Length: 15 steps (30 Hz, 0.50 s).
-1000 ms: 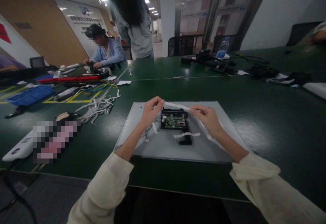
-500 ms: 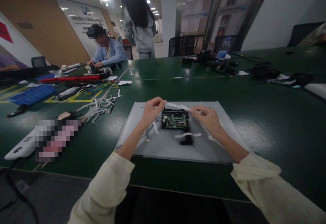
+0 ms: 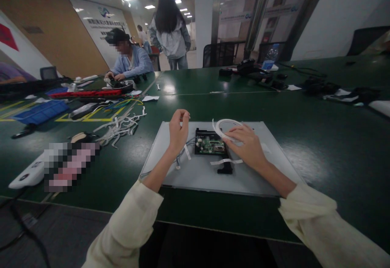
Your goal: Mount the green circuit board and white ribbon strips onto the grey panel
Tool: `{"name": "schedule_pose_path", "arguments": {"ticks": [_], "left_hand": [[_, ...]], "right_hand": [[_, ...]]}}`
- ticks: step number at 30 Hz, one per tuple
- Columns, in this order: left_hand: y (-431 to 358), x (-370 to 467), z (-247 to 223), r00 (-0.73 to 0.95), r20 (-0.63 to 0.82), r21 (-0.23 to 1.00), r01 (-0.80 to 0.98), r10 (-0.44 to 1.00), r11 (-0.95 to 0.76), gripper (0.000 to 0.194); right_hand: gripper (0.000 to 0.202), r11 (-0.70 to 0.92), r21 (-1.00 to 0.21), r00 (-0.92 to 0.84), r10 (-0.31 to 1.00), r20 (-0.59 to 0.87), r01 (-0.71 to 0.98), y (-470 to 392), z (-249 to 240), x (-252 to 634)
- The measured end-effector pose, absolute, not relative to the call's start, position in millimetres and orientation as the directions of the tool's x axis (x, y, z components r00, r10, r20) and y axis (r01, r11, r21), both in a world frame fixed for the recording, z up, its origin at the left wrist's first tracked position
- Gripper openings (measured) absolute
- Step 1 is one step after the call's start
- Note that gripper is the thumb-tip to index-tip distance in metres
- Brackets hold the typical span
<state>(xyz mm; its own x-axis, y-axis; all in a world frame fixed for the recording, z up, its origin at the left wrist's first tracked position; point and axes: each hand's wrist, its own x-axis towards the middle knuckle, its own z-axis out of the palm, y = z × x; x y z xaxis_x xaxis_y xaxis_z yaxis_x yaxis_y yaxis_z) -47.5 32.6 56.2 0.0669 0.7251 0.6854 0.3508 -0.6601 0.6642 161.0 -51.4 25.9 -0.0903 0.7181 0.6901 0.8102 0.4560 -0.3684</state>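
Note:
My right hand [image 3: 247,144] grips a narrow white tape roll [image 3: 228,120] over the grey panel [image 3: 198,176], and a short loose end stands up at the roll's left. My left hand [image 3: 179,132] hovers above the panel's far left part, fingers curled together; whatever they may pinch is hidden. Between the hands, a green circuit board [image 3: 209,145] sits in a black frame on the panel. White tape strips lie near it, one over the cables [image 3: 179,160] at left and another strip [image 3: 217,163] across the black bracket [image 3: 224,169].
Left of the panel lies a heap of white strips [image 3: 120,128], with a blue basket [image 3: 41,111] farther off. Black devices and a water bottle [image 3: 270,57] stand at the table's far side. A seated person [image 3: 134,59] handles something across the table; another person [image 3: 170,28] stands behind.
The white strip stretched between my hands no longer spans them. My left hand has moved slightly left, and the tape roll now shows in my right hand, which has turned and lowered.

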Motion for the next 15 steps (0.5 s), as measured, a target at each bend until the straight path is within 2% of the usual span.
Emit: {"name": "schedule_pose_path", "arguments": {"ticks": [4, 8, 11, 15], "left_hand": [[21.0, -40.1, 54.5, 0.325, 0.729, 0.456, 0.426, 0.602, -0.782, 0.017], [8.5, -31.7, 51.9, 0.592, 0.623, 0.247, 0.472, 0.512, -0.846, 0.028], [2.9, -26.1, 48.5, 0.649, 0.563, 0.183, 0.506, 0.511, -0.843, 0.027], [-2.1, -20.6, 44.8, 0.632, 0.537, 0.211, 0.540, 0.559, -0.815, 0.024]], "right_hand": [[0.017, 0.495, -0.335, -0.142, 0.701, 0.699, 0.801, -53.0, 25.5, 159.9], [0.017, 0.553, -0.283, -0.220, 0.673, 0.706, 0.783, -54.7, 26.0, 157.8], [0.015, 0.568, -0.245, -0.258, 0.661, 0.705, 0.785, -55.3, 25.3, 156.6], [0.015, 0.544, -0.259, -0.230, 0.672, 0.704, 0.799, -54.6, 23.2, 156.8]]}}
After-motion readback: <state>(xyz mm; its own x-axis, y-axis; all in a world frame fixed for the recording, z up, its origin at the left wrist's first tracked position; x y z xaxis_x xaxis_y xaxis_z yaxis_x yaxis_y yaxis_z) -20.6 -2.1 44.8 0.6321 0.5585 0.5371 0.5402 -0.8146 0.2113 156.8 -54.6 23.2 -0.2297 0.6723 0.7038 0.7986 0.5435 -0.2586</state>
